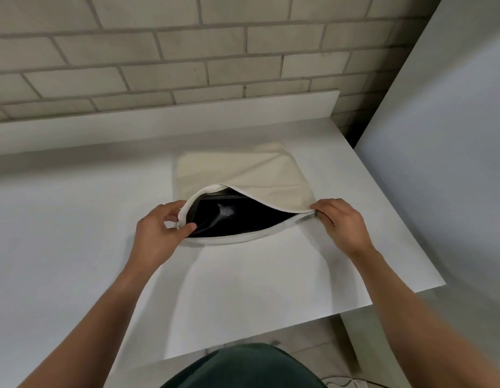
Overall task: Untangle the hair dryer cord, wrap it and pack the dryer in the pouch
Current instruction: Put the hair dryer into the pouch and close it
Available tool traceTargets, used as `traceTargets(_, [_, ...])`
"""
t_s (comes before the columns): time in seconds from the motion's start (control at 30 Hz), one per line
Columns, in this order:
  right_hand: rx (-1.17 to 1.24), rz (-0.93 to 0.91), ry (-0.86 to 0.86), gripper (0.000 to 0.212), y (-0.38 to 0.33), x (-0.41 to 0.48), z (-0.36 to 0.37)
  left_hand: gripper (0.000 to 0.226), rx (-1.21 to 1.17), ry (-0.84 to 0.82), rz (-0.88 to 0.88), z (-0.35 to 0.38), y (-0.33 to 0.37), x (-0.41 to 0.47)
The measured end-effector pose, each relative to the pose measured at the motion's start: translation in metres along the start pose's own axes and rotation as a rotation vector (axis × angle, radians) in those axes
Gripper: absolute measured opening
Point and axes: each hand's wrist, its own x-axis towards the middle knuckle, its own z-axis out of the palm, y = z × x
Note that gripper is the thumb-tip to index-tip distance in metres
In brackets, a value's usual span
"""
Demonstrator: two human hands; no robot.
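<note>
Cream fabric zip pouch with black lining lay flat near right edge of white tabletop, mouth gaping. Left hand pinched left end of opening; right hand pinched zipper end at right.

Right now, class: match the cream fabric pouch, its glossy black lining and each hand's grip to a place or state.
1 cream fabric pouch
2 black lining
3 left grip
4 right grip

A pinches the small zip pull
B lies unzipped on the white counter
C shows inside the open mouth
D holds the mouth's left end

Pairs: 1-B, 2-C, 3-D, 4-A
</note>
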Motion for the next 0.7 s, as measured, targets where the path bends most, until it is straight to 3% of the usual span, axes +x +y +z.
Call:
traceTargets(0.17, [-0.004,-0.085,0.063,0.027,0.007,0.0,-0.006,0.023,0.072,0.139,-0.034,-0.014,-0.007,0.009])
traceTargets(0.33, [0.004,-0.133,0.072,0.024,0.007,-0.012,-0.012,0.031,0.11,0.169,-0.035,-0.023,-0.018,0.018])
traceTargets(0.43, [0.026,-0.039,0.033,0.024,0.006,-0.022,-0.011,0.029,0.085,0.135,-0.107,-0.018,-0.025,0.021])
traceTargets(0.57, [0.055,-0.017,-0.026,0.021,0.0,-0.03,-0.014,0.024,-0.178,0.078,-0.362,-0.011,-0.036,0.019])
traceTargets(0.7, [0.078,-0.025,-0.033,0.019,-0.006,-0.027,-0.019,0.03,-0.197,-0.226,-0.418,-0.032,-0.028,0.017])
